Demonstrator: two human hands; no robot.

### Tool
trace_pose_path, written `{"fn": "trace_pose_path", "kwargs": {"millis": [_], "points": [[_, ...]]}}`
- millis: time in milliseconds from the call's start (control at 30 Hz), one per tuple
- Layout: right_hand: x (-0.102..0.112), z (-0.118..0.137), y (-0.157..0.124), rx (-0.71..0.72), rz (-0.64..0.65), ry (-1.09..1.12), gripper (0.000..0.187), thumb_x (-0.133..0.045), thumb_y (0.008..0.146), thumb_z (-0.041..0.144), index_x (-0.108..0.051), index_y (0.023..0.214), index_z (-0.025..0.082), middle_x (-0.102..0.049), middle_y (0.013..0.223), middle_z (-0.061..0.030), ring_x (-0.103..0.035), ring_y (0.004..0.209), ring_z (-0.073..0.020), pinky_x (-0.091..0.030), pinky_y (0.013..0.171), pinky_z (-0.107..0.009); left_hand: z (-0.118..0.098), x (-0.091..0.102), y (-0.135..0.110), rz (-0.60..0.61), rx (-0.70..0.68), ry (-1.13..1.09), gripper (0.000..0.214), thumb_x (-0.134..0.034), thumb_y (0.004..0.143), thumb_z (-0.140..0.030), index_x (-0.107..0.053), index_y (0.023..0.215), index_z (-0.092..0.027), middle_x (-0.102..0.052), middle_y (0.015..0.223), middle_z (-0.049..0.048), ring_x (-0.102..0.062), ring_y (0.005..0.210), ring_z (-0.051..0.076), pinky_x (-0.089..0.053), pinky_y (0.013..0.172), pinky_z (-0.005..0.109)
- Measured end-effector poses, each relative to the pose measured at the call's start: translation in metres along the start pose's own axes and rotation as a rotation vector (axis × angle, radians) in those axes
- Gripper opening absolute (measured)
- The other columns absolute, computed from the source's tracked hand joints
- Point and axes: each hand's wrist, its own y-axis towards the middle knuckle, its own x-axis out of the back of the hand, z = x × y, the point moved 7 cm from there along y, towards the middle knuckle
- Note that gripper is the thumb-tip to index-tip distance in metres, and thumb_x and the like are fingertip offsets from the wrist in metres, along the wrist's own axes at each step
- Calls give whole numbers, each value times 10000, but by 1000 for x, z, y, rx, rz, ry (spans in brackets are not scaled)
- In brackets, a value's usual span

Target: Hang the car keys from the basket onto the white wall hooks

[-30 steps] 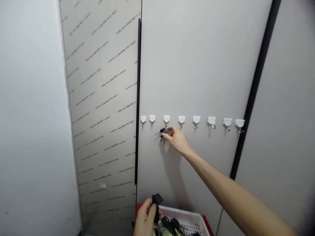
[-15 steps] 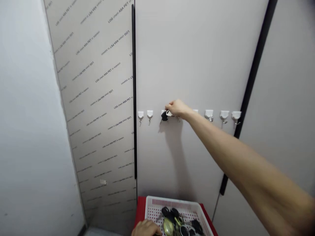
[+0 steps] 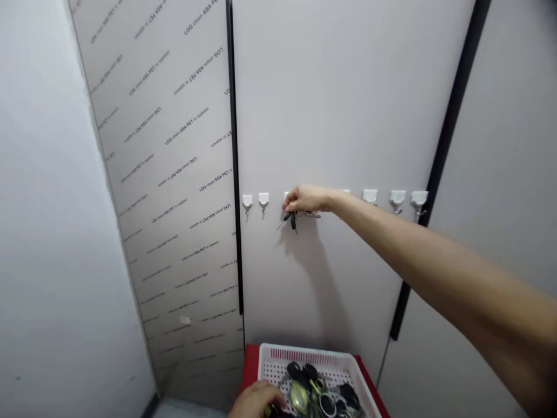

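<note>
Grey laminate cabinet panel carries a row of small white adhesive hooks. Below it, a white perforated plastic basket holds loose keys. The right hand has its grip pinched on a black-headed key bunch at the third hook from the left. Whether the bunch already hangs cannot be determined. The left hand rests at the basket contents, grip state indeterminate. All other visible hooks are bare.

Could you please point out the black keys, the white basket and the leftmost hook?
black keys [image 3: 291,219]: head view, dark key heads.
white basket [image 3: 304,352]: head view, its far rim.
leftmost hook [image 3: 247,201]: head view, its white plate.
</note>
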Motion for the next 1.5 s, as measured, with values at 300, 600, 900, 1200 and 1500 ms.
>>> {"fn": "trace_pose_path", "kwargs": {"millis": [300, 600, 900, 1200, 1500], "points": [[12, -8, -6, -69, -277, 210, 128, -463, 625, 205, -537, 696, 128, -472, 504, 15, -355, 373, -27, -288, 363, -148, -138, 187, 88, -670, -230, -349, 469, -506, 600, -272, -356, 1036, -184, -457, 1018, 85, -483, 805, 137, -392, 645, 248], [32, 6, 10, -5, -376, 38, 184, -397, 657, 178, -565, 688, 109, -511, 526, -10, -368, 414, -42, -278, 404, -161, -188, 242, 133, -736, -183, 11, 229, -434, 649, -202, -490, 861, -136, -565, 677, 32, -518, 547, 85, -394, 567, 217], [9, -22, -15, -45, -445, 299, 155, -427, 637, 216, -521, 722, 126, -518, 542, -19, -421, 393, -55, -308, 382, -162, -219, 249, 139, -584, -227, 373, 261, -510, 578, -156, -504, 837, -119, -552, 722, 46, -496, 661, 121, -375, 636, 255], [9, -52, -36, -158, -748, 743, 198, -299, 683, 202, -391, 851, 151, -510, 634, -15, -461, 414, -62, -339, 384, -168, -203, 233, 120, -821, -329, 156, 278, -396, 632, -83, -472, 895, -130, -535, 821, 29, -482, 725, 85, -362, 705, 233], [-182, -86, -135, 3, -5, 504, 82, -394, 563, 160, -403, 488, 190, -398, 422, 32, -323, 389, -73, -234, 385, -216, -100, 80, 101, -425, -253, -290, 185, -425, 613, -115, -495, 784, -121, -535, 739, 19, -474, 675, 80, -377, 651, 219]]}}
